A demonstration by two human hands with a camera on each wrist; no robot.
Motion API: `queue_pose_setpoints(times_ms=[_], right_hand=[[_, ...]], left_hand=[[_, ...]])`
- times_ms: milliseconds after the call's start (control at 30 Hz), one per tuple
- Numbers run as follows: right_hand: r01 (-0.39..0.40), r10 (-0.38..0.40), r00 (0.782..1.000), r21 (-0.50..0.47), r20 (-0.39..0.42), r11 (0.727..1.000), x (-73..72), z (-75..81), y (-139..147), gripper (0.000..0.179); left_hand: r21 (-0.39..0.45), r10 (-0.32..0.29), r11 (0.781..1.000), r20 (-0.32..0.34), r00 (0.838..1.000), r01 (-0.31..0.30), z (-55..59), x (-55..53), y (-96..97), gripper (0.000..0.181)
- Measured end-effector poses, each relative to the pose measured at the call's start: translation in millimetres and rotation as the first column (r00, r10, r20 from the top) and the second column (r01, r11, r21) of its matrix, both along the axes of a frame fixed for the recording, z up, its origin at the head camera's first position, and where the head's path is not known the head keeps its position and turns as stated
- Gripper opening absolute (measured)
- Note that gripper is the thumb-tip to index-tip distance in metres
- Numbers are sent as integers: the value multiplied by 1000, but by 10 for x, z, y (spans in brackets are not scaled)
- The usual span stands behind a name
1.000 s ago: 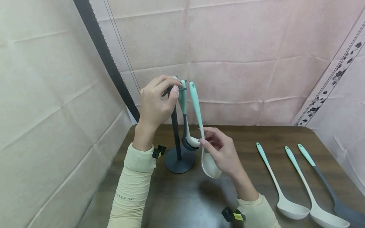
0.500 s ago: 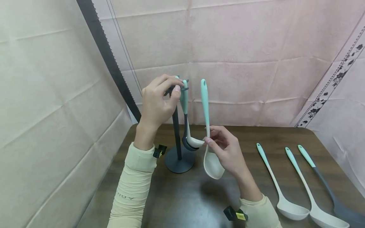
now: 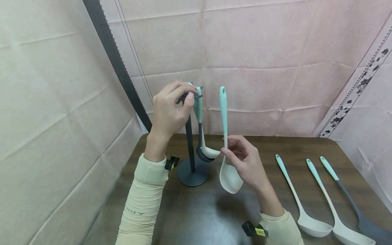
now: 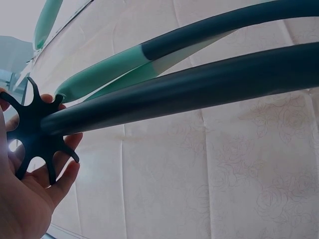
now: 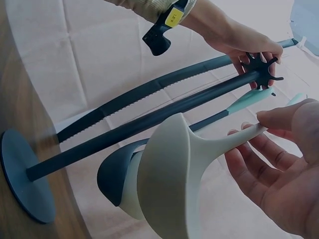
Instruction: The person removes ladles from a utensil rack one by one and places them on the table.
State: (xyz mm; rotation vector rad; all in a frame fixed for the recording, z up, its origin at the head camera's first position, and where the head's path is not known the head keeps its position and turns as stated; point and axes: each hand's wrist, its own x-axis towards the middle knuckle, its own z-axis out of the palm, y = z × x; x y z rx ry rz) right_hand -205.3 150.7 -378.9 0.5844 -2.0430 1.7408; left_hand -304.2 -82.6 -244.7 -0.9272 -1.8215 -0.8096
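Observation:
My left hand (image 3: 169, 110) grips the hooked top of a dark utensil stand (image 3: 196, 176), its fingers around the hooks (image 4: 36, 127) in the left wrist view. From the stand hang a dark ladle (image 3: 199, 136) and a white ladle (image 3: 210, 152), both with mint handles. Just right of them, my right hand (image 3: 246, 161) pinches another white ladle (image 3: 230, 178) by its stem. That ladle is upright, mint handle up and bowl down, above the table. In the right wrist view its bowl (image 5: 164, 179) partly covers the hanging ladles.
On the right of the brown wooden table (image 3: 196, 221) lie two white utensils with mint handles, one left (image 3: 315, 224) and one right (image 3: 352, 234), and a dark one (image 3: 372, 229). Pale cloth (image 3: 251, 68) hangs behind the table and at both sides.
My right hand has moved slightly right with the ladle, away from the stand, and the ladle's handle has swung upright. My left hand keeps its hold on the stand's top.

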Motion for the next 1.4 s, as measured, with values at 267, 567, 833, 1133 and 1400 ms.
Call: queue_pose_setpoints(times_ms=[267, 567, 833, 1133, 1400], right_hand=[[12, -12, 999, -9, -34, 1000, 3, 22, 59, 28], [6, -7, 1000, -10, -21, 1000, 5, 26, 71, 22], [14, -14, 999, -10, -39, 1000, 7, 24, 90, 23], [38, -37, 999, 9, -25, 999, 7, 29, 120, 22], [68, -69, 998, 47, 7, 997, 81, 9, 162, 20]], left_hand=[[-1, 1, 1000, 13, 1000, -1, -4, -9, 0, 40], [2, 4, 1000, 10, 1000, -4, -7, -13, -4, 39], [4, -3, 1000, 11, 1000, 3, -13, -4, -5, 39], [14, -8, 1000, 9, 1000, 8, 3, 17, -24, 39], [1, -10, 1000, 8, 1000, 10, 0, -5, -21, 40]])
